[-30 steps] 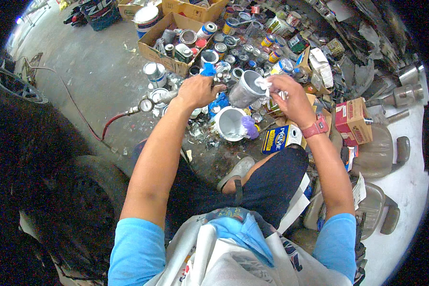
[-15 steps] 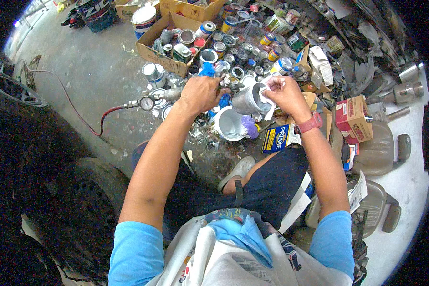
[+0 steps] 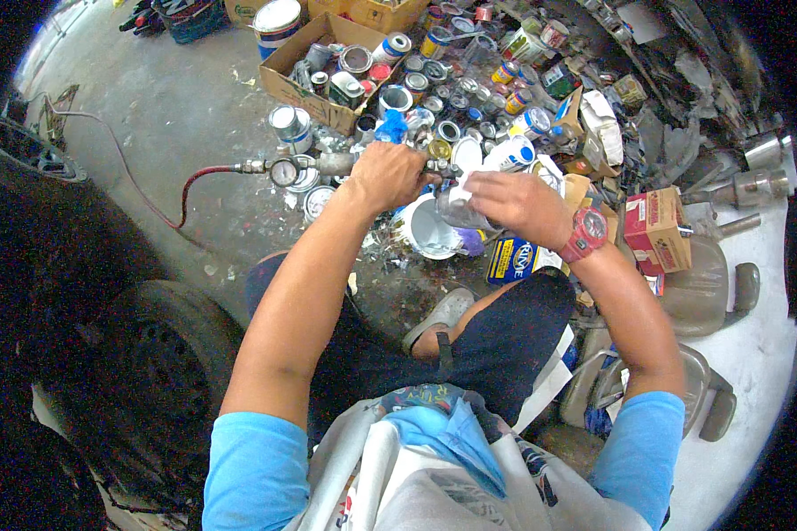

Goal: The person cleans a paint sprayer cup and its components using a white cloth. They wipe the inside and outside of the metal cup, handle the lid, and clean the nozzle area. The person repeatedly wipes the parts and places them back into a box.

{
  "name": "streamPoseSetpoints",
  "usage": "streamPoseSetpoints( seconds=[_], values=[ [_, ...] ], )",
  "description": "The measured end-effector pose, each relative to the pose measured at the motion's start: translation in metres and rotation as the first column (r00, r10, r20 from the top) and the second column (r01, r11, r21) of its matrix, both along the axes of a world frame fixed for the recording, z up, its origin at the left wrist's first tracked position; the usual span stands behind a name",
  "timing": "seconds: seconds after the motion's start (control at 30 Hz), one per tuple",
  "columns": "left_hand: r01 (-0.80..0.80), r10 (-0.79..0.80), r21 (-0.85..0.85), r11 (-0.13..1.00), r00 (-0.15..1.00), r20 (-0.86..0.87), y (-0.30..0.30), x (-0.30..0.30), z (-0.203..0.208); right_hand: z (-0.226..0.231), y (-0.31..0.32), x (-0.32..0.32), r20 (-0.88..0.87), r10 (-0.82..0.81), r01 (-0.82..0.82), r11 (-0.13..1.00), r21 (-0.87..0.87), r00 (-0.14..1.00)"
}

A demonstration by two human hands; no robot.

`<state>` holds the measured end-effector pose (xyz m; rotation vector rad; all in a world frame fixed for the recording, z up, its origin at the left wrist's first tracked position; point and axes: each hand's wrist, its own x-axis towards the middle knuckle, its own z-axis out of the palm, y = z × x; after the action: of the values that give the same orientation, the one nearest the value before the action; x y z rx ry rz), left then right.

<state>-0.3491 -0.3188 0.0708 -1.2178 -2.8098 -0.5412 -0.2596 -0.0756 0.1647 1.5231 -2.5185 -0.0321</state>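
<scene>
My left hand [image 3: 388,177] is closed around a spray gun [image 3: 332,165]. A round pressure gauge [image 3: 284,173] and a red hose [image 3: 199,180] run off its left end. On the gun's right side sits a grey metal cup [image 3: 454,211], tilted and partly covered by my right hand [image 3: 524,208]. That hand, with a red watch [image 3: 586,232] on its wrist, presses a white wiping cloth or paper to the cup; its fingertips are partly hidden. Beneath the cup stands a white bucket [image 3: 430,230], pale paint smeared inside and purple on its right rim.
Many paint cans and lids crowd the floor ahead, with a cardboard box [image 3: 314,93] of cans at their left. A blue and yellow container [image 3: 515,259] stands by my knee. Right of it are a red and brown carton [image 3: 657,232] and plastic chairs [image 3: 695,288]. A tyre [image 3: 164,354] lies left.
My right hand has turned palm-down and come left over the cup's mouth with the white cloth or paper. The left hand and spray gun have shifted slightly right.
</scene>
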Motion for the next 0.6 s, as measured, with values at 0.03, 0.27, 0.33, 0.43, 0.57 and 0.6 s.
streamPoseSetpoints(
  seconds=[0.03,0.27,0.33,0.43,0.57,0.6],
  values=[
    [-0.004,0.004,0.001,1.0,1.0,-0.003,0.001,0.001,0.001,-0.004,0.006,-0.002,0.023,-0.12,0.12,0.992,-0.023,0.993],
    [-0.093,0.095,0.031,0.995,0.994,-0.056,-0.002,-0.003,0.001,-0.014,0.047,-0.002,0.568,-0.714,0.874,0.486,-0.018,0.409],
    [-0.107,0.11,0.048,0.993,0.993,-0.05,-0.002,-0.005,-0.001,-0.011,0.054,0.001,0.766,-0.561,0.94,0.297,-0.168,0.314],
    [-0.114,0.116,0.032,0.993,0.992,-0.05,0.0,-0.006,-0.005,-0.002,0.059,-0.002,0.747,-0.47,0.88,0.31,-0.359,0.471],
    [-0.086,0.089,0.041,0.995,0.993,-0.073,0.007,-0.005,-0.008,0.004,0.04,-0.002,0.422,-0.654,0.771,0.597,-0.222,0.628],
    [-0.075,0.077,0.02,0.997,0.994,-0.075,0.007,-0.005,-0.008,0.004,0.031,-0.002,0.36,-0.66,0.742,0.648,-0.171,0.659]
  ],
)
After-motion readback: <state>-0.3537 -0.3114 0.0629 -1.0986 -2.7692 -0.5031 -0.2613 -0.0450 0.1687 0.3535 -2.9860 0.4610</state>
